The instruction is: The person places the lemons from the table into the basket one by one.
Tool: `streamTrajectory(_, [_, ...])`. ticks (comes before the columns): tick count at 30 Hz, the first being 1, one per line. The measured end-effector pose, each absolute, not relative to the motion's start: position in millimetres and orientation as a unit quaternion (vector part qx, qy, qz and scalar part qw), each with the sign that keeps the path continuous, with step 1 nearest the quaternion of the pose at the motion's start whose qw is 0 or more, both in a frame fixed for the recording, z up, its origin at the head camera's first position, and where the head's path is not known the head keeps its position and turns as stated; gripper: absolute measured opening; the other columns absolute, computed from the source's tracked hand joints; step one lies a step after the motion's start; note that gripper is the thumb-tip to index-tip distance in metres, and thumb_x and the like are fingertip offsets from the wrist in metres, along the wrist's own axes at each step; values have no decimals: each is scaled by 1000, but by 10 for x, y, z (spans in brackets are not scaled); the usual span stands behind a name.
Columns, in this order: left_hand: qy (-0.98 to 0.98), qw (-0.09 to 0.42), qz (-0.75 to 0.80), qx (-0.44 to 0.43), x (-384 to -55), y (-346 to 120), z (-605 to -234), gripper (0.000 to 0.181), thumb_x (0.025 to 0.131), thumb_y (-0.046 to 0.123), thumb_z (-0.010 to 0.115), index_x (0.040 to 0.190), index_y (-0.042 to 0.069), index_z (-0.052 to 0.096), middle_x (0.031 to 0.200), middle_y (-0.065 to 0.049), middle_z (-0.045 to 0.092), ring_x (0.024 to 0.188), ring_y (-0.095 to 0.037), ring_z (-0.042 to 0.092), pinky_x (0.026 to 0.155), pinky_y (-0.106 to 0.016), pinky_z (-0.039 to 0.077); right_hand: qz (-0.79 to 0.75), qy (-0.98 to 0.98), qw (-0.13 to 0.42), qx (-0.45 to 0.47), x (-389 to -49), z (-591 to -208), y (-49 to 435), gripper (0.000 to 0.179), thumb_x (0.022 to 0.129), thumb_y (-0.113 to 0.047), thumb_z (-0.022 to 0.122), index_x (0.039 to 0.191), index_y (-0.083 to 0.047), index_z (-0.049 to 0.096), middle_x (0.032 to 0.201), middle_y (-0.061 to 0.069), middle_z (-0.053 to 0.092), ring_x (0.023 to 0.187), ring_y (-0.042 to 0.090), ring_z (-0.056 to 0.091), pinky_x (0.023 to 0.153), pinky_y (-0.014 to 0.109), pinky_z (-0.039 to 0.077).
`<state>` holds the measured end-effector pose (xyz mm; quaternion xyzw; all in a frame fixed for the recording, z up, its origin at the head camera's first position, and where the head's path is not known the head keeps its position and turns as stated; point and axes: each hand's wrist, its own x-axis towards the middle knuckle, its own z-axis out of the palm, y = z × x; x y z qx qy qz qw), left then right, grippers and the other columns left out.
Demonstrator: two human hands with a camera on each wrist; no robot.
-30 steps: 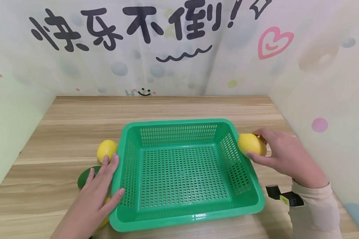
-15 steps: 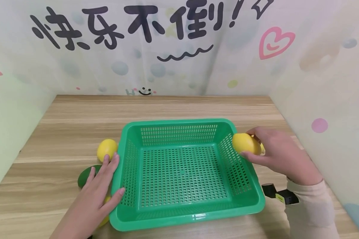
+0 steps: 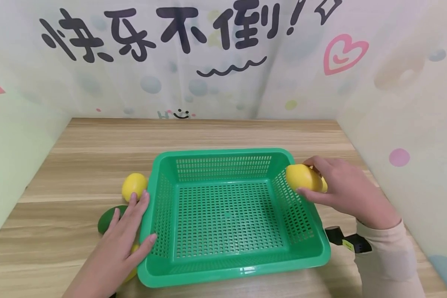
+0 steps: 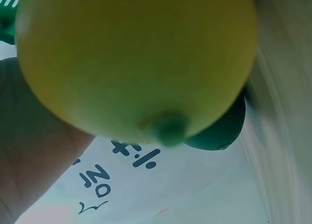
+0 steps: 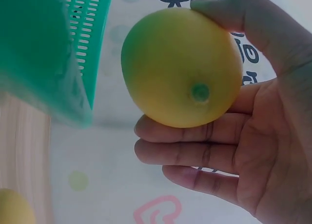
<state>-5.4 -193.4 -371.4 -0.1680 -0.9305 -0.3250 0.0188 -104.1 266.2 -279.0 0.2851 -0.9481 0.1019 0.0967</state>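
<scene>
My right hand [image 3: 348, 192] pinches a lemon [image 3: 302, 177] between thumb and fingers, over the right rim of the green plastic basket [image 3: 242, 271]. In the right wrist view the lemon [image 5: 178, 68] shows a small green nub at its end, with the fingers underneath. My left hand [image 3: 115, 246] lies with extended fingers on the basket's left rim, thumb over the edge. Beside its fingertips sits another lemon [image 3: 134, 186], with a dark green oval fruit [image 3: 109, 218] nearer to me. A yellow fruit [image 3: 131, 274] is mostly hidden behind the left hand; a lemon [image 4: 136, 63] fills the left wrist view.
A further yellow fruit [image 3: 324, 185] shows partly behind the held lemon, outside the basket's right side. The basket's perforated floor [image 3: 227, 219] is bare. Printed cloth walls [image 3: 223, 95] stand behind and on both sides of the wooden table [image 3: 208, 132].
My right hand has moved left with the lemon, from beside the basket's right rim to over it, uncovering part of another yellow fruit behind. The left hand has stayed put.
</scene>
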Motion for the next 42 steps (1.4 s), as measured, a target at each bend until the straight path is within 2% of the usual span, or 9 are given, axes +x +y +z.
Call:
streamTrajectory(20, [-932, 24, -321, -168, -46, -1919, -3720, 82, 106, 30, 59, 167, 19, 6, 171, -9, 16, 158, -27, 6, 127, -49, -2, 95, -942, 104, 306, -1071, -2687, 2492, 45, 78, -30, 86, 110, -7, 63, 83, -5, 59, 71, 11, 48, 58, 29, 41])
streamTrajectory(29, [-932, 25, -322, -166, -51, -1914, -3710, 83, 105, 31, 60, 167, 19, 7, 171, -7, 16, 158, -26, 8, 127, -34, -1, 97, -937, 114, 315, -1110, -2689, 2414, 46, 77, -31, 86, 110, -7, 63, 80, -5, 58, 67, 11, 47, 56, 28, 40])
streamTrajectory(37, [-930, 31, -324, -169, -52, -1906, -3707, 83, 105, 29, 61, 167, 19, 7, 171, -8, 16, 158, -26, 10, 127, -32, 0, 106, -939, 99, 312, -1131, -2671, 2344, 45, 80, -32, 85, 111, -7, 63, 84, -2, 64, 69, 12, 49, 57, 29, 42])
streamTrajectory(42, [-928, 27, -331, -168, -52, -1903, -3700, 82, 105, 28, 60, 167, 19, 7, 171, -8, 16, 158, -28, 10, 127, -37, -1, 109, -937, 92, 319, -1141, -2667, 2303, 46, 82, -32, 84, 112, -6, 62, 85, -1, 65, 71, 15, 53, 59, 30, 44])
